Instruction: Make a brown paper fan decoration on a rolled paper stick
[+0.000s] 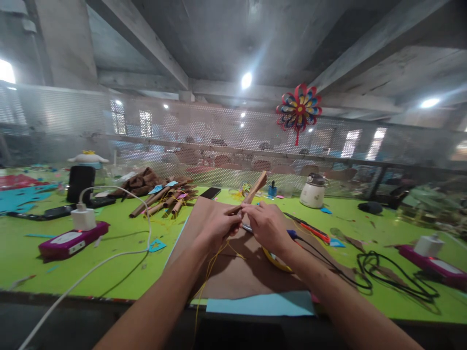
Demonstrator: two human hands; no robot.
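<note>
A folded or rolled brown strip (258, 186) points up and away from between my hands above the middle of the table. My left hand (221, 227) is closed around its near end, with yellow thread (208, 270) hanging below the fingers. My right hand (267, 222) pinches at the same spot, its fingertips close to the left ones; what exactly they grip is partly hidden. Under both hands lies a brown sheet (233, 279) over a light blue sheet (260, 305). A blue-handled tool (292, 234) with a black cable and a yellow ring-shaped thing (279, 262) are partly covered by my right hand and forearm.
Brown rolls with yellow thread (175, 197) lie back left. A white charger (83, 217) sits in a purple power strip (73, 241), its cable crossing leftward. An orange-red cutter (314, 232), looped black cable (386, 274) and white jug (313, 192) stand or lie right.
</note>
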